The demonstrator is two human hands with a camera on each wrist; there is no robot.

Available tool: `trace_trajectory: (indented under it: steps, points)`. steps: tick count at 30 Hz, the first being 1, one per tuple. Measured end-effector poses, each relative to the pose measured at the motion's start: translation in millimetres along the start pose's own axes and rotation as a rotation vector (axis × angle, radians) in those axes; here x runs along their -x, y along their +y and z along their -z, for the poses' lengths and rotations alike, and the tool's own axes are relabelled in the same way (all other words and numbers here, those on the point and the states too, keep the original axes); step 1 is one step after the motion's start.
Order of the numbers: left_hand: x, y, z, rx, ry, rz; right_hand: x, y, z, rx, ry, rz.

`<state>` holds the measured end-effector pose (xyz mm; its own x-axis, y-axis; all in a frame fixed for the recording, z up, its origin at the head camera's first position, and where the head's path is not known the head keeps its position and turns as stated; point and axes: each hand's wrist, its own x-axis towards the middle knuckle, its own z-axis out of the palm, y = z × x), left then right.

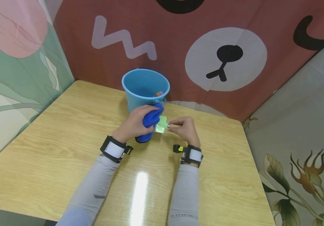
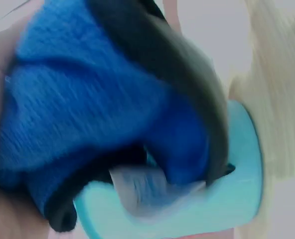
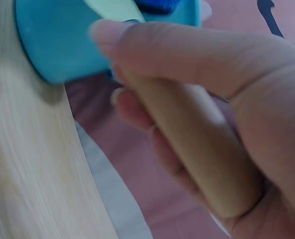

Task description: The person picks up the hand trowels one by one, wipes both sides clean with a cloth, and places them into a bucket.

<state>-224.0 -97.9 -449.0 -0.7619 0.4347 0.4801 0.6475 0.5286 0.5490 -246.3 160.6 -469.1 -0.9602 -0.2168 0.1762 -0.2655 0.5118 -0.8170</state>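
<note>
My left hand grips a bunched blue cloth with dark edging, its fingers curled over the top. A small shovel with a shiny light-green blade and a wooden handle is held by the right hand, thumb and fingers wrapped around the handle. The cloth lies against the left side of the blade and covers part of it. In the left wrist view the cloth fills much of the picture, and the blade shows blurred below it.
A light-blue bucket stands just behind the hands, with a small brownish-pink thing inside near its right rim. The wooden table ends at a patterned cloth backdrop. Both wrists wear strapped cameras.
</note>
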Motion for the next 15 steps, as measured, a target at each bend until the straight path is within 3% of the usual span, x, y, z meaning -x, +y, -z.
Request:
trace_trajectory:
  steps: [6,12,15]
  points:
    - [-1.9,3.5,-14.1,-0.121,-0.097,0.027,-5.0,-7.2,-8.3,0.01,-0.018,0.025]
    - [-3.7,7.1,-30.2,-0.219,-0.106,-0.052,-3.1,-5.4,-3.5,-0.009,-0.009,0.023]
    - [-3.5,10.8,-37.8,-0.254,-0.154,-0.071,-2.0,-2.3,-0.7,0.005,0.009,0.029]
